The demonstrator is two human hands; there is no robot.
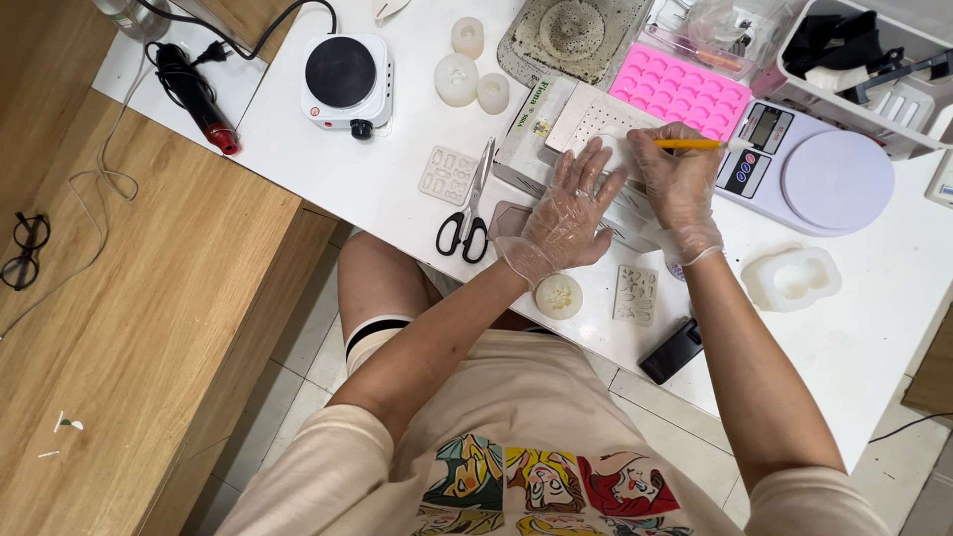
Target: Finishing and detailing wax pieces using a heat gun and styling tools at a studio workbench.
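Both my hands wear thin clear gloves over a white table (397, 189). My left hand (568, 210) lies flat, fingers spread, pressing on a white flat mould (594, 121) that rests on a box. My right hand (678, 187) grips a yellow pencil (692, 144) held sideways, its tip pointing right toward the digital scale (809, 171). What lies under my palms is hidden.
Scissors (467, 213), a small clear mould (448, 175), a round white cast (559, 296), a patterned mould (635, 294), a black phone (671, 350) and a white silicone mould (791, 278) lie around. A hot plate (344, 79), pink mould (680, 91), heat gun (194, 94) stand farther back.
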